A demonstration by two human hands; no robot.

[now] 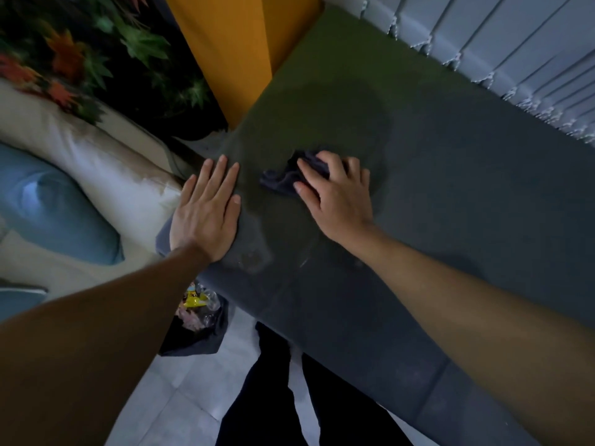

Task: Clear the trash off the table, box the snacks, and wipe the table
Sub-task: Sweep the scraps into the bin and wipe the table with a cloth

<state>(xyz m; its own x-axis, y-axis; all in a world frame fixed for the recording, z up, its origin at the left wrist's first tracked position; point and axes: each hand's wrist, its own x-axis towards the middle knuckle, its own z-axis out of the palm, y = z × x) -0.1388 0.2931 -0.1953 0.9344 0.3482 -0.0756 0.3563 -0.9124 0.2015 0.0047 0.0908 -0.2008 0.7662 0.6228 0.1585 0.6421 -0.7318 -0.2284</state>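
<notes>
Two hands on the table [450, 204], both in my feed. The left hand [206, 214] lies flat, fingers straight and together, palm pressed on the table's edge at about 9 o'clock from frame centre. The right hand [335, 194] sits just past centre toward 1 o'clock, fingers curled down over a bunched dark cloth [281, 181] and gripping it against the tabletop. The cloth pokes out at 10 o'clock of that hand, between the two hands and closer to the right one.

The tabletop is dark grey-green and runs from 12 o'clock down to 4 o'clock. Darker streaky patches show around and below the cloth; I can't tell if they are wet.

At 7 o'clock, a black trash bag [206, 342] stands on the pale tiled floor [167, 397] beside the table edge, with a yellow wrapper [194, 299] and clear plastic at its mouth. Dark trousers [273, 397] at 6 o'clock. A cream sofa [106, 169] with a blue cushion [54, 207] at 9 o'clock, a leafy plant [96, 53] at 11, an orange panel [238, 43] at 12 and white vertical blinds [483, 37] at 2.
</notes>
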